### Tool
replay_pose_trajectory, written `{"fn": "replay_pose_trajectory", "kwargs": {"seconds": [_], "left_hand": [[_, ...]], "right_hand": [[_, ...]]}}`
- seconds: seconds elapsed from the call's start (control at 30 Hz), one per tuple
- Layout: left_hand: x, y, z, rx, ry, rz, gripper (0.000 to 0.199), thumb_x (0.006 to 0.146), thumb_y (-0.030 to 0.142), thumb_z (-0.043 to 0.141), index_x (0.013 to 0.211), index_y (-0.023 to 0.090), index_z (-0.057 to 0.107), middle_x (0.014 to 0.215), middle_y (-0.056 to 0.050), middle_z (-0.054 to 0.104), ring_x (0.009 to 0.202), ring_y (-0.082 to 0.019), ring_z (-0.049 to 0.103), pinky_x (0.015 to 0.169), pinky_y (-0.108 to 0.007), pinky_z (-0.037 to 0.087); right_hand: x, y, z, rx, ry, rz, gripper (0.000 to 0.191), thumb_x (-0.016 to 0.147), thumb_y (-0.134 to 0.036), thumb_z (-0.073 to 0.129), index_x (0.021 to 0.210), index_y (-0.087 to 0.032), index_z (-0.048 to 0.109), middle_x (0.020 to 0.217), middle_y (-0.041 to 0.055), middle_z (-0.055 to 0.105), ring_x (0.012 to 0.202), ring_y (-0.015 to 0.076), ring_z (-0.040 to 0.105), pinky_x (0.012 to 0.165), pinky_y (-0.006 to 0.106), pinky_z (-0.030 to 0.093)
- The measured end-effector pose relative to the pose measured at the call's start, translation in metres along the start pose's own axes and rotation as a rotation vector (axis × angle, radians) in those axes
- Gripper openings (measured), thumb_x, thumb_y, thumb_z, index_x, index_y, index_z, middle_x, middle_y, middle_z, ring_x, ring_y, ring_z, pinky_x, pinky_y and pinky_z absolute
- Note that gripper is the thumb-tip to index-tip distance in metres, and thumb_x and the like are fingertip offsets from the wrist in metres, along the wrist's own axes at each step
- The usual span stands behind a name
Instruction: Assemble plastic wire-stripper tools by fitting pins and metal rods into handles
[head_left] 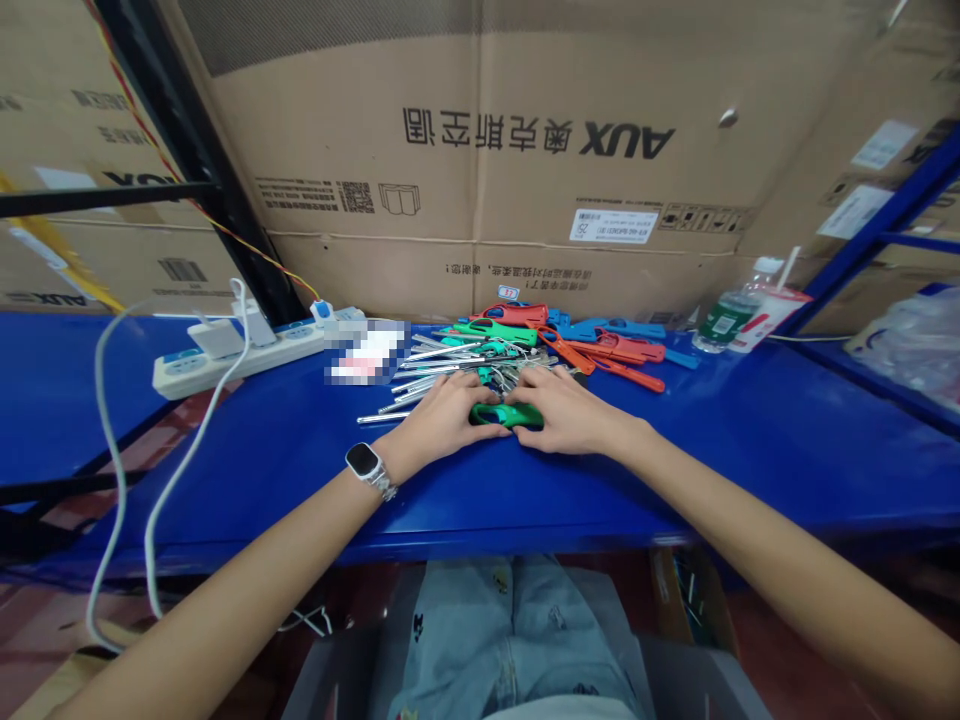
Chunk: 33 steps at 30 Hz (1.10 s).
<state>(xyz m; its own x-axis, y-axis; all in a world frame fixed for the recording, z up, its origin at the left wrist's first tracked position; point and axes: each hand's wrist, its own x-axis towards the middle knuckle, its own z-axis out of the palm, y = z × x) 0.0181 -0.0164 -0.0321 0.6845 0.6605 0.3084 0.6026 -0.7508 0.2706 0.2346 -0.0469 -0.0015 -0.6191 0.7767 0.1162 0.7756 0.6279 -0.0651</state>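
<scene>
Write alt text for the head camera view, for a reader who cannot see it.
Both hands, the left hand and the right hand, hold a green-handled tool on a blue workbench, in front of a pile of green, orange and blue handled tools with metal blades. A white power strip lies to the left, cardboard boxes behind.

Bare blue metal shelf top (750, 450) lies open at three and nine o'clock of the hands. At twelve o'clock a heap of red, green and blue plastic-handled tools (540, 345) blocks passage, backed by brown cardboard boxes (480, 150).
</scene>
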Motion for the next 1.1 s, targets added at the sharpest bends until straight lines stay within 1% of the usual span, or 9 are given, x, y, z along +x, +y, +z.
{"fn": "replay_pose_trajectory", "kwargs": {"seconds": [0.13,0.23,0.3,0.43,0.57,0.73,0.83,0.93,1.1], "left_hand": [[-0.009,-0.004,-0.020,0.015,-0.003,0.057,0.056,0.085,0.049,0.078,0.129,0.019,0.062,0.126,-0.012,0.063,0.121,-0.033,0.056,0.104,-0.050,0.044],[-0.019,-0.013,-0.036,0.005,0.002,0.054,0.033,0.088,0.036,0.073,0.116,0.019,0.068,0.118,-0.011,0.065,0.115,-0.031,0.059,0.100,-0.046,0.047],[-0.024,-0.017,-0.040,0.008,-0.031,0.048,0.029,0.088,0.033,0.072,0.113,0.020,0.070,0.114,-0.010,0.067,0.111,-0.030,0.061,0.098,-0.046,0.048],[-0.025,-0.018,-0.039,0.020,-0.043,0.099,0.025,0.093,0.038,0.069,0.111,0.021,0.070,0.110,-0.008,0.069,0.107,-0.027,0.063,0.094,-0.043,0.047],[-0.018,-0.015,-0.039,0.065,-0.025,0.129,0.017,0.096,0.033,0.067,0.108,0.022,0.071,0.107,-0.006,0.070,0.105,-0.026,0.063,0.093,-0.042,0.046],[-0.023,-0.019,-0.042,0.083,-0.040,0.045,0.031,0.088,0.033,0.075,0.115,0.019,0.070,0.116,-0.009,0.069,0.110,-0.029,0.063,0.097,-0.044,0.046],[-0.027,-0.026,-0.039,0.065,-0.077,0.043,0.015,0.092,0.025,0.067,0.104,0.022,0.075,0.105,-0.007,0.072,0.099,-0.025,0.067,0.089,-0.040,0.047],[-0.028,-0.030,-0.035,0.054,-0.096,0.080,0.020,0.097,0.022,0.057,0.102,0.023,0.076,0.097,-0.006,0.073,0.087,-0.021,0.068,0.081,-0.036,0.048],[-0.026,-0.027,-0.032,0.049,-0.105,0.084,0.028,0.101,0.027,0.051,0.109,0.020,0.077,0.099,-0.009,0.069,0.085,-0.021,0.066,0.077,-0.035,0.049]], "right_hand": [[-0.003,0.008,-0.003,0.023,-0.031,-0.008,0.011,0.086,-0.020,0.064,0.095,-0.018,0.070,0.104,0.0114,0.062,0.097,0.0284,0.057,0.090,0.047,0.040],[-0.008,0.010,-0.003,0.025,-0.022,-0.022,0.012,0.089,-0.018,0.061,0.097,-0.020,0.069,0.101,0.0103,0.064,0.096,0.0280,0.058,0.090,0.047,0.040],[-0.011,0.009,-0.001,0.015,0.006,-0.031,0.015,0.092,-0.019,0.058,0.102,-0.020,0.069,0.102,0.0109,0.067,0.096,0.0283,0.058,0.090,0.047,0.041],[-0.014,0.005,0.004,-0.001,0.044,-0.054,0.018,0.097,-0.021,0.053,0.105,-0.019,0.068,0.105,0.0123,0.070,0.095,0.0283,0.061,0.088,0.045,0.042],[-0.014,0.004,0.005,-0.016,0.022,-0.061,0.019,0.101,-0.026,0.049,0.103,-0.019,0.067,0.101,0.0103,0.072,0.085,0.0247,0.062,0.082,0.041,0.043],[-0.015,0.007,0.005,0.046,0.021,-0.084,0.020,0.103,-0.029,0.048,0.108,-0.020,0.066,0.103,0.0082,0.073,0.086,0.0240,0.064,0.082,0.041,0.041],[-0.016,0.008,0.006,0.071,0.007,-0.090,0.019,0.103,-0.030,0.049,0.107,-0.021,0.066,0.102,0.0071,0.073,0.087,0.0238,0.064,0.082,0.041,0.041],[-0.016,0.008,0.008,0.062,0.005,-0.087,0.020,0.103,-0.031,0.049,0.108,-0.022,0.066,0.103,0.0072,0.073,0.088,0.0244,0.064,0.084,0.042,0.041],[-0.017,0.009,0.010,0.053,0.023,-0.109,0.026,0.106,-0.037,0.047,0.108,-0.021,0.067,0.101,0.0083,0.074,0.086,0.0246,0.066,0.082,0.041,0.043]]}}
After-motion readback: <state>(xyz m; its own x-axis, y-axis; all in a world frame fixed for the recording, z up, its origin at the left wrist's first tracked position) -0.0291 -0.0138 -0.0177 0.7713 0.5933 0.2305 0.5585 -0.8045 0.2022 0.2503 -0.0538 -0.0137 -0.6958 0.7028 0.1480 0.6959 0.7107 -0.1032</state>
